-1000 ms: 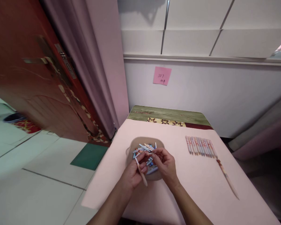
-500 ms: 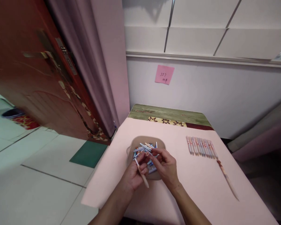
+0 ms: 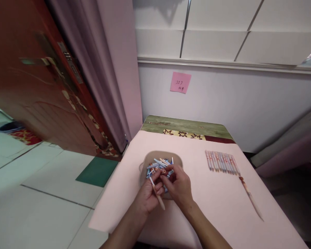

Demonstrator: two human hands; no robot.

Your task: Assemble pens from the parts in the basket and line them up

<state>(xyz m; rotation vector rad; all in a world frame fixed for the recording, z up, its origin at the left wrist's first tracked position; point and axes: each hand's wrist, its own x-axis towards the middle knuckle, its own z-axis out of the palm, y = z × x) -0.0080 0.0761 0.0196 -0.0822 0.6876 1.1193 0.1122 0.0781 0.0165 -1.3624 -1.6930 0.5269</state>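
Over the near side of a beige plastic basin [image 3: 142, 162], my left hand [image 3: 149, 193] is closed around a pen barrel [image 3: 158, 197] with a white upper end and a beige lower end. Its thumb and forefinger also pinch a small orange-brown pen part [image 3: 163, 171]. My right hand [image 3: 180, 185] comes in from the other side, thumb and forefinger closed at that same small part. The basin holds several loose pen parts [image 3: 159, 163], blue, white and beige. Fingers hide part of them.
A row of several assembled pens [image 3: 223, 162] lies on the right of the pink-covered table [image 3: 209, 207]. One longer pen [image 3: 251, 199] lies aslant below it. A pink note [image 3: 180, 83] sticks to the wall, and a brown door [image 3: 49, 86] stands at the left.
My right hand has moved slightly left, and its fingers have closed in toward the small orange-brown part. My left hand keeps its hold on the pen barrel.
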